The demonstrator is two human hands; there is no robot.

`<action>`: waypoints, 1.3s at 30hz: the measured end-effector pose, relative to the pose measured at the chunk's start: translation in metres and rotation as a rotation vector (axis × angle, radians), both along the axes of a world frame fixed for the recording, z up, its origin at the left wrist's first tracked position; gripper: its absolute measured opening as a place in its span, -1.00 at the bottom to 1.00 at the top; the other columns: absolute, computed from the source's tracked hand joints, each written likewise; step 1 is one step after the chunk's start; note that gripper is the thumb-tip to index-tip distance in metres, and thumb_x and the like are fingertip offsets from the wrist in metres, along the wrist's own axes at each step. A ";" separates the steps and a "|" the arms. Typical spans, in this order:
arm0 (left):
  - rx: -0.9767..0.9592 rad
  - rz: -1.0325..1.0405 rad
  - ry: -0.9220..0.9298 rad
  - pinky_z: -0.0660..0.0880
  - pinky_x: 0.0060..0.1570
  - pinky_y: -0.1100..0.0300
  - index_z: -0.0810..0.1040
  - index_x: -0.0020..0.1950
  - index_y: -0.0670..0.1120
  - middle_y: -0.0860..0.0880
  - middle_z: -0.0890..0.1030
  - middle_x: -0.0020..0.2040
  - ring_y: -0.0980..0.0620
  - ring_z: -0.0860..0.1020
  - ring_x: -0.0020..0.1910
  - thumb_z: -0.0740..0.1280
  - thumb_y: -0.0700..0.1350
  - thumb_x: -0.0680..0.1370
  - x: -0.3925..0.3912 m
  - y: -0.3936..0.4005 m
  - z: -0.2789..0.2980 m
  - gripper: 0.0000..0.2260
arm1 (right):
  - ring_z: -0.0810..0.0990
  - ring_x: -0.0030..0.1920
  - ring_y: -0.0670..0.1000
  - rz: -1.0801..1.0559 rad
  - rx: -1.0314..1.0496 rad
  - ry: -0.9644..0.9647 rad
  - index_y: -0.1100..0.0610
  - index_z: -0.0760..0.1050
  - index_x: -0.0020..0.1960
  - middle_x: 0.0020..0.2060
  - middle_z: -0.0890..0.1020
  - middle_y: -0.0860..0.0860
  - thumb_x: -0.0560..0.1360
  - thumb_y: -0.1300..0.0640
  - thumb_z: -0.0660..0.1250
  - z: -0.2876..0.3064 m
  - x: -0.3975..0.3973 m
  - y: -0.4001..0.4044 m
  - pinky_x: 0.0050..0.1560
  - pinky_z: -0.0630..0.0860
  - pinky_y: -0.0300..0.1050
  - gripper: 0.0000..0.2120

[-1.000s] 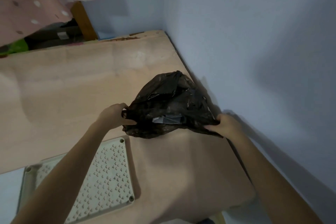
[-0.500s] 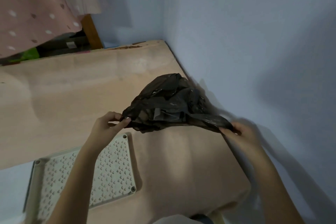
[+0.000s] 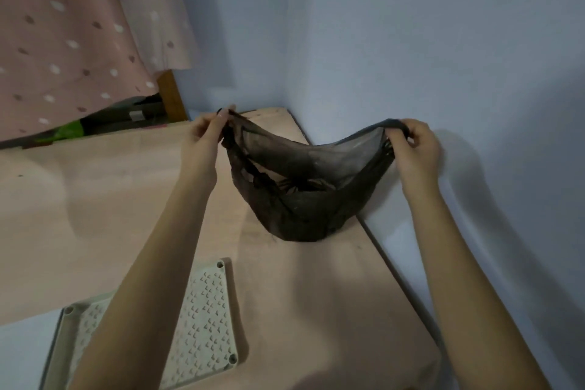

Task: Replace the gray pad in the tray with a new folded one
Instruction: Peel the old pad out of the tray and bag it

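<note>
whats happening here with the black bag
A person holds a black plastic bag up by its two handles, left hand pinching one and right hand gripping the other, its bottom resting on the wooden board. The perforated tray lies nearby; no gray pad shows on it.

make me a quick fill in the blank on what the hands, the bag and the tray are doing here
1. The left hand and the right hand each pinch one ____ of the black plastic bag.
2. The bag's bottom rests on the ____ board.
3. The perforated tray lies under the ____ forearm.
4. The wall beside the board is pale ____.

Missing words: handle; wooden; left; blue
</note>
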State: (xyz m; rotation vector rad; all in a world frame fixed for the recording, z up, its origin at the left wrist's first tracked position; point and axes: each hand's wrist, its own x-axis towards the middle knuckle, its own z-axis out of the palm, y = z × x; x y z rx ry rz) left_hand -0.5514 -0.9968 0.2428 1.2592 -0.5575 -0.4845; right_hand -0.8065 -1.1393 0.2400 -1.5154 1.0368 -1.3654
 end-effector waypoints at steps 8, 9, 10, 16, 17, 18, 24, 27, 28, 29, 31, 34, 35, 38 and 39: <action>-0.056 -0.342 -0.101 0.56 -0.02 0.16 0.54 -0.16 -0.24 -0.10 0.63 -0.24 -0.03 0.62 -0.16 0.24 -0.19 0.59 -0.035 -0.041 0.012 -0.81 | 0.60 0.11 -0.01 0.396 -0.050 0.026 0.17 0.57 -0.16 -0.03 0.67 0.07 0.44 0.31 0.30 0.012 0.043 0.008 0.15 0.49 -0.12 -0.90; -0.040 -0.369 -0.106 0.54 -0.04 0.13 0.55 -0.18 -0.22 -0.10 0.60 -0.28 -0.04 0.60 -0.21 0.25 -0.19 0.59 -0.040 -0.041 0.004 -0.81 | 0.63 0.07 0.09 0.432 0.018 -0.002 0.13 0.56 -0.20 -0.12 0.67 0.12 0.43 0.25 0.32 0.004 0.045 0.012 0.10 0.53 -0.04 -0.93; -0.019 -0.402 -0.105 0.53 -0.08 0.10 0.55 -0.15 -0.20 -0.11 0.58 -0.30 -0.04 0.58 -0.26 0.25 -0.18 0.59 -0.045 -0.041 -0.005 -0.82 | 0.63 0.03 0.18 0.441 0.065 0.003 0.08 0.54 -0.25 -0.20 0.65 0.15 0.41 0.17 0.35 -0.003 0.047 0.016 0.02 0.53 0.02 -0.93; 0.092 -0.502 0.130 0.51 -0.33 0.14 0.55 0.11 -0.20 -0.10 0.54 -0.35 0.02 0.41 -0.51 0.06 -0.02 0.66 -0.061 -0.032 -0.048 -0.65 | 0.61 -0.13 -0.03 0.515 0.196 0.079 0.07 0.55 -0.10 -0.21 0.64 -0.02 0.54 0.09 0.29 -0.038 0.051 0.032 -0.07 0.49 -0.19 -0.90; 0.087 -0.489 0.143 0.46 -0.40 0.16 0.53 0.11 -0.22 -0.09 0.53 -0.35 0.03 0.38 -0.54 0.04 -0.04 0.66 -0.060 -0.031 -0.052 -0.65 | 0.61 -0.15 -0.02 0.538 0.259 0.044 0.08 0.54 -0.06 -0.20 0.64 0.02 0.58 0.07 0.22 -0.042 0.051 0.034 -0.07 0.49 -0.18 -0.85; 0.094 -0.460 0.108 0.40 -0.45 0.18 0.51 0.09 -0.22 -0.10 0.51 -0.34 0.06 0.34 -0.56 0.04 -0.07 0.66 -0.059 -0.029 -0.054 -0.68 | 0.59 -0.21 0.00 0.555 0.313 0.011 0.11 0.52 -0.04 -0.22 0.62 0.07 0.61 0.07 0.15 -0.045 0.050 0.036 -0.09 0.50 -0.14 -0.80; 0.146 -0.357 -0.010 0.27 -0.51 0.27 0.34 0.08 -0.17 -0.10 0.46 -0.37 0.14 0.30 -0.56 0.20 -0.17 0.62 -0.064 -0.025 -0.058 -0.91 | 0.53 -0.37 -0.05 0.306 0.338 0.154 0.10 0.34 0.01 -0.30 0.55 0.07 0.59 0.10 0.22 -0.057 0.059 0.033 -0.33 0.51 -0.22 -0.91; 0.148 -0.455 -0.095 0.31 -0.51 0.30 0.48 -0.01 -0.14 -0.18 0.51 -0.32 0.14 0.34 -0.55 0.21 -0.18 0.61 -0.071 -0.027 -0.058 -0.93 | 0.51 -0.35 -0.05 0.216 0.351 0.141 0.16 0.33 0.00 -0.26 0.55 0.08 0.56 0.09 0.27 -0.060 0.066 0.031 -0.47 0.43 -0.37 -0.84; 0.157 -0.475 -0.124 0.31 -0.51 0.31 0.52 -0.05 -0.12 -0.17 0.51 -0.33 0.14 0.34 -0.55 0.23 -0.18 0.61 -0.074 -0.028 -0.058 -0.90 | 0.51 -0.33 -0.05 0.229 0.351 0.163 0.17 0.35 0.00 -0.22 0.55 0.09 0.56 0.07 0.27 -0.061 0.069 0.031 -0.49 0.41 -0.38 -0.82; 0.159 -0.480 -0.135 0.31 -0.51 0.31 0.54 -0.07 -0.10 -0.15 0.51 -0.35 0.14 0.34 -0.55 0.24 -0.18 0.60 -0.077 -0.028 -0.060 -0.89 | 0.51 -0.33 -0.05 0.254 0.353 0.193 0.17 0.36 -0.01 -0.20 0.55 0.09 0.57 0.06 0.26 -0.062 0.071 0.031 -0.50 0.41 -0.37 -0.83; 0.143 -0.483 -0.105 0.29 -0.53 0.32 0.54 -0.06 -0.11 -0.07 0.51 -0.40 0.14 0.33 -0.56 0.24 -0.17 0.61 -0.082 -0.030 -0.063 -0.89 | 0.49 -0.36 -0.06 0.330 0.368 0.206 0.14 0.39 -0.02 -0.25 0.54 0.07 0.60 0.09 0.19 -0.062 0.073 0.034 -0.46 0.41 -0.33 -0.88; 0.216 -0.469 -0.029 0.29 -0.56 0.33 0.42 0.21 -0.21 -0.08 0.51 -0.40 0.17 0.36 -0.59 0.25 -0.14 0.60 -0.091 -0.033 -0.064 -0.77 | 0.43 -0.43 -0.04 0.454 0.415 0.167 0.16 0.42 0.02 -0.42 0.46 0.06 0.62 0.23 0.05 -0.063 0.071 0.041 -0.37 0.42 -0.23 -0.83; 0.283 -0.458 -0.023 0.31 -0.57 0.33 0.35 0.33 -0.19 -0.07 0.51 -0.40 0.19 0.39 -0.60 0.26 -0.11 0.60 -0.093 -0.035 -0.065 -0.67 | 0.42 -0.42 -0.03 0.480 0.424 0.183 0.16 0.42 0.06 -0.43 0.45 0.07 0.62 0.25 0.03 -0.064 0.071 0.043 -0.34 0.45 -0.21 -0.80; 0.476 -0.417 -0.063 0.35 -0.56 0.34 0.28 0.46 -0.15 -0.03 0.51 -0.41 0.15 0.44 -0.53 0.25 -0.04 0.60 -0.093 -0.037 -0.070 -0.54 | 0.47 -0.34 -0.01 0.545 0.428 0.228 0.14 0.43 0.20 -0.38 0.48 0.06 0.63 0.26 0.01 -0.071 0.069 0.049 -0.16 0.50 -0.13 -0.74; 0.497 -0.407 -0.076 0.35 -0.55 0.32 0.39 0.38 -0.15 -0.02 0.51 -0.43 0.10 0.44 -0.49 0.25 -0.02 0.60 -0.091 -0.037 -0.073 -0.61 | 0.50 -0.28 -0.02 0.568 0.420 0.250 0.13 0.43 0.22 -0.34 0.51 0.05 0.63 0.25 0.02 -0.073 0.067 0.050 -0.12 0.50 -0.14 -0.72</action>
